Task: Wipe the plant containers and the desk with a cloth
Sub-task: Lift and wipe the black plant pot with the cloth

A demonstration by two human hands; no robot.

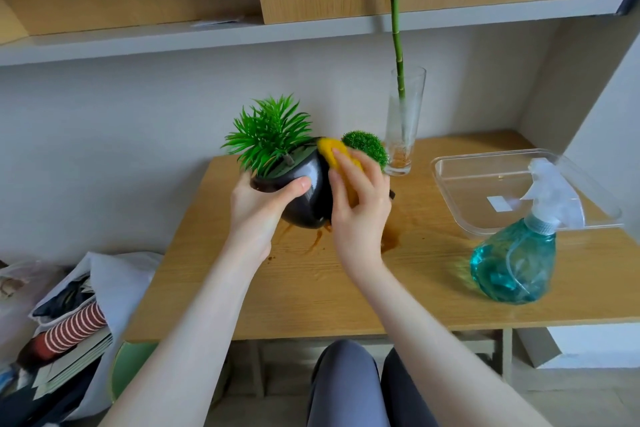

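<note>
Stained wooden desk (311,288), left hand (258,208) gripping black pot (308,191), right hand (358,208) pressing yellow cloth (332,149)

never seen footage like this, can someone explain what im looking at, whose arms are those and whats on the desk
There is no machine here. The single picture comes from a camera worn on a person's head, looking down at their own arms. The left hand grips a round black pot with a spiky green plant, tilted and lifted off the wooden desk. The right hand presses a yellow cloth against the pot. On the desk: brown spill marks, a glass vase with a stalk, a clear plastic tray, a blue spray bottle.
</note>
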